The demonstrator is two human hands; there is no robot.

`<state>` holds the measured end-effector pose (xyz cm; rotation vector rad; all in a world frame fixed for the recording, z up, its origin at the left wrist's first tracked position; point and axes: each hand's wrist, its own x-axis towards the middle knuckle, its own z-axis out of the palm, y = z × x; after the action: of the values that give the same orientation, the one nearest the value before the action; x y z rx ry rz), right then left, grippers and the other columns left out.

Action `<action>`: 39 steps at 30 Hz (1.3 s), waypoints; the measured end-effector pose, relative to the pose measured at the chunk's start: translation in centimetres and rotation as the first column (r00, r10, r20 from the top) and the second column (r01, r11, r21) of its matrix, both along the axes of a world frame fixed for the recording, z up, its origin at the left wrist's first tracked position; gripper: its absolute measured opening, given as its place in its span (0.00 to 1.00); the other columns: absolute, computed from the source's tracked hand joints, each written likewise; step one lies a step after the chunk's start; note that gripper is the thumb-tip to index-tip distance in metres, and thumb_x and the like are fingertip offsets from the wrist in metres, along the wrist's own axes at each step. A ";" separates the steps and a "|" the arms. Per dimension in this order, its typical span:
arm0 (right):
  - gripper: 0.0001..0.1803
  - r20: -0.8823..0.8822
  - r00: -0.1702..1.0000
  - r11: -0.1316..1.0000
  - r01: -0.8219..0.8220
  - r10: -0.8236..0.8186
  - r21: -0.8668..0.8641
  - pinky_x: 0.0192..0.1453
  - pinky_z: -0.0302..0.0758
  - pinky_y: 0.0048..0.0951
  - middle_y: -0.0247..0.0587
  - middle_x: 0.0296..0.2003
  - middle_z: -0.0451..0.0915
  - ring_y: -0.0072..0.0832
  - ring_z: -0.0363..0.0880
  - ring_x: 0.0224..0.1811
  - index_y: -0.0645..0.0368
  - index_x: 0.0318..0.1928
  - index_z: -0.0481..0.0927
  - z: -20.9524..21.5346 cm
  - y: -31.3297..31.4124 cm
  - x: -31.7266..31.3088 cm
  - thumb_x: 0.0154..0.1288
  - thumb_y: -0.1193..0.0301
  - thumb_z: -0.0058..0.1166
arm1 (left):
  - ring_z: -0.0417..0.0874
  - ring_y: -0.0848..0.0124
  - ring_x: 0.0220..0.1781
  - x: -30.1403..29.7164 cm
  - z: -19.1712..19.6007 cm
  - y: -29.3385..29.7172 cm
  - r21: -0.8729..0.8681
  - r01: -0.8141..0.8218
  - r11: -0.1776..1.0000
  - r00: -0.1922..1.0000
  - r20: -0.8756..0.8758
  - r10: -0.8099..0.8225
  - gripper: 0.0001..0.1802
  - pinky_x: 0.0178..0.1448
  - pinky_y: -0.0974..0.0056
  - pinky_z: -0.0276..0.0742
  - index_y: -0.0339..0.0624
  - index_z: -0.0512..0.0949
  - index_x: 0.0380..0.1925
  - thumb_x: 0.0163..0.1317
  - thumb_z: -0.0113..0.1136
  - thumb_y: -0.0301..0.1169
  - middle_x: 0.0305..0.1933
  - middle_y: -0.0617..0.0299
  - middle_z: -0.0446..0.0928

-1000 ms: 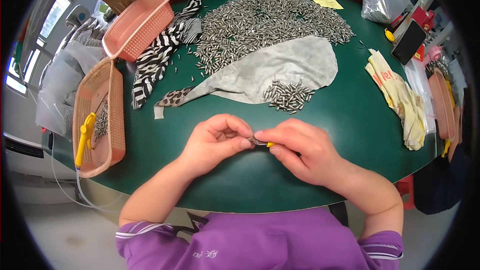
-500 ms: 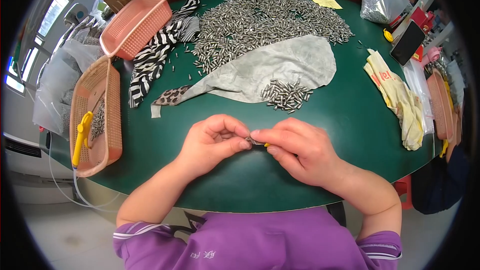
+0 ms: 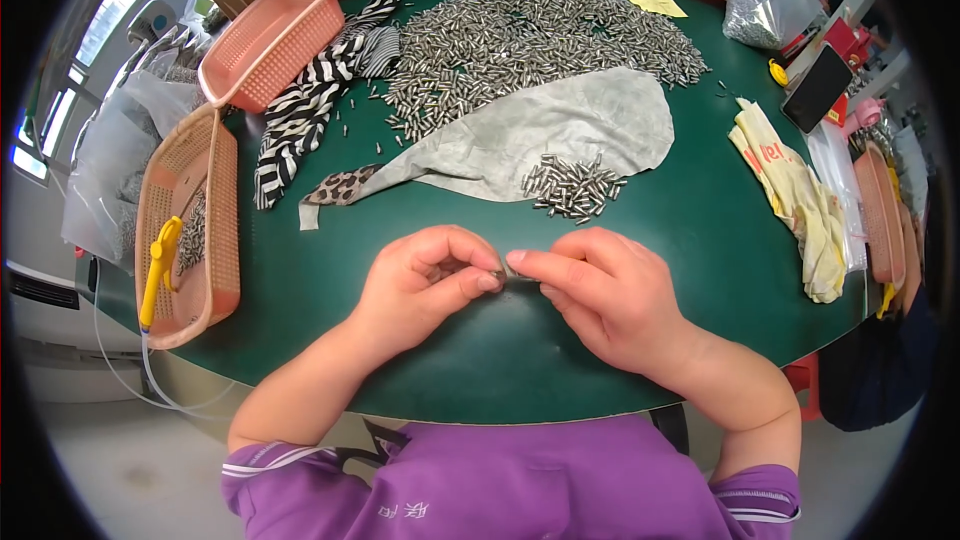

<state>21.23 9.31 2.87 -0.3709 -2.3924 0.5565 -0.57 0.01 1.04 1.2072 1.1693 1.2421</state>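
Above the near part of the green table, my left hand (image 3: 425,275) pinches a small metal part (image 3: 497,277) between thumb and forefinger. Only a bit of that part shows past the fingertips. My right hand (image 3: 612,290) is beside it, its fingers bent and closed, the forefinger pointing at the part. What the right fingers hold is mostly hidden. Just beyond both hands a small heap of silvery metal pins (image 3: 572,187) lies on the edge of a grey cloth (image 3: 600,120). Behind the cloth spreads a large pile of similar metal pieces (image 3: 530,30).
At left stand two pink plastic baskets, one (image 3: 225,240) holding metal parts and a yellow air gun (image 3: 160,270) with a hose. A zebra-striped cloth (image 3: 295,125) lies beside them. At right are pale work gloves (image 3: 795,200), a phone (image 3: 818,85) and a bag of parts (image 3: 755,10).
My right fingertips have shifted slightly, and the yellow bit seen between them earlier no longer shows. My left hand keeps its pinch in nearly the same place.
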 end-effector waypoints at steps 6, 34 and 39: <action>0.21 -0.055 0.998 0.993 -0.044 0.038 -0.113 0.33 0.78 0.32 0.36 0.34 0.80 0.33 0.81 0.32 0.50 0.53 0.83 -0.3 -0.1 -0.1 0.58 0.78 0.61 | 0.82 0.77 0.44 0.0 -0.2 0.0 0.055 -0.017 0.998 0.997 0.075 0.013 0.05 0.49 0.71 0.80 0.37 0.79 0.38 0.63 0.65 0.20 0.43 0.62 0.81; 0.22 -0.032 0.999 0.996 -0.029 0.026 -0.080 0.32 0.77 0.32 0.34 0.33 0.77 0.31 0.80 0.31 0.48 0.54 0.82 -0.3 -0.3 -0.1 0.58 0.77 0.62 | 0.80 0.78 0.40 0.0 -0.3 0.1 0.044 -0.046 0.998 0.998 -0.045 0.048 0.05 0.43 0.72 0.78 0.39 0.80 0.36 0.62 0.66 0.21 0.43 0.64 0.80; 0.23 -0.006 1.000 1.000 0.002 -0.002 -0.012 0.31 0.76 0.31 0.32 0.33 0.77 0.30 0.79 0.31 0.46 0.55 0.82 -0.4 -0.4 -0.1 0.57 0.76 0.62 | 0.80 0.78 0.41 0.0 -0.3 0.1 0.048 -0.028 0.998 0.998 -0.060 0.031 0.05 0.44 0.72 0.78 0.38 0.81 0.37 0.62 0.67 0.21 0.42 0.64 0.80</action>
<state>21.17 8.92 2.51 -0.3760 -2.3836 0.5705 -0.58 0.15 0.76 1.2742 1.2117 1.2694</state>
